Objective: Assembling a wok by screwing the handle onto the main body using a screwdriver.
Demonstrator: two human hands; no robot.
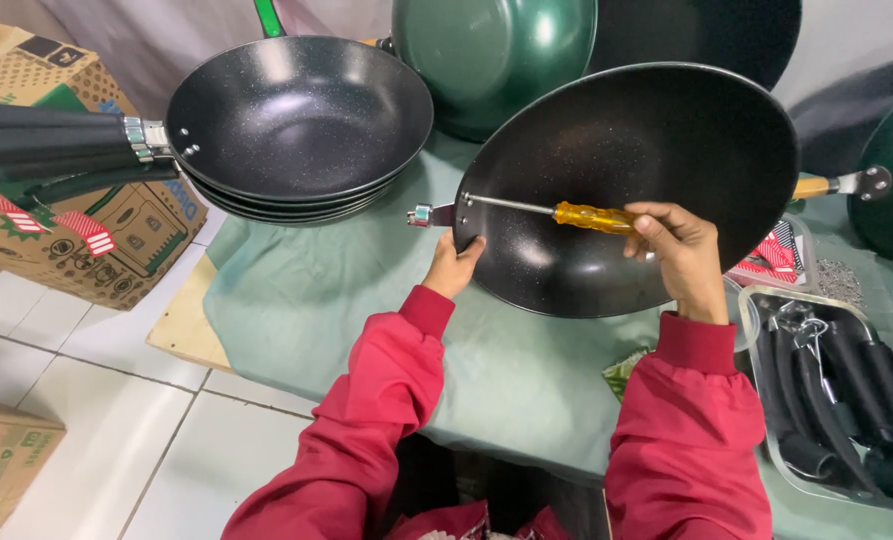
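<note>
A round black speckled non-stick pan (632, 190), tilted at the centre of the frame, is gripped at its left rim by the left hand (454, 266). A yellow-handled steel screwdriver (557, 211) is clasped in the right hand (679, 255), its tip set at the metal handle bracket (430, 214). No handle is fitted yet; finished black pans (297, 120) are stacked at upper left, and loose black handles (837, 400) lie in a clear tray at lower right.
</note>
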